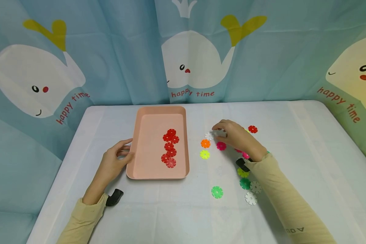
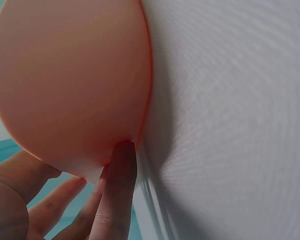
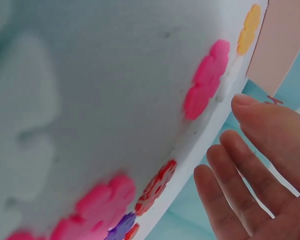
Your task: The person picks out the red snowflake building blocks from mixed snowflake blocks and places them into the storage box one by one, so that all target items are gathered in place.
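Note:
My left hand [image 1: 114, 161] rests against the left side of a pink tray [image 1: 134, 169], with thumb and fingertips at its outer edge. In the left wrist view one finger [image 2: 121, 185] presses the tray's side wall. Several red notched plastic discs [image 1: 170, 152] lie in the tray, in its right half. My right hand [image 1: 236, 135] hovers over loose discs right of the tray, thumb and fingers apart with nothing between them. Nearest it are a white disc [image 1: 208, 136] and a deep pink disc [image 1: 221, 146]; an orange disc [image 1: 205, 143] lies beside them.
A yellow disc [image 1: 204, 154] and a light green disc [image 1: 217, 192] lie on the white-covered table [image 1: 170, 210]. More discs, including a dark green disc [image 1: 245, 183] and a red disc [image 1: 252, 129], lie around the right forearm. A blue whale-print curtain [image 1: 119, 61] hangs behind.

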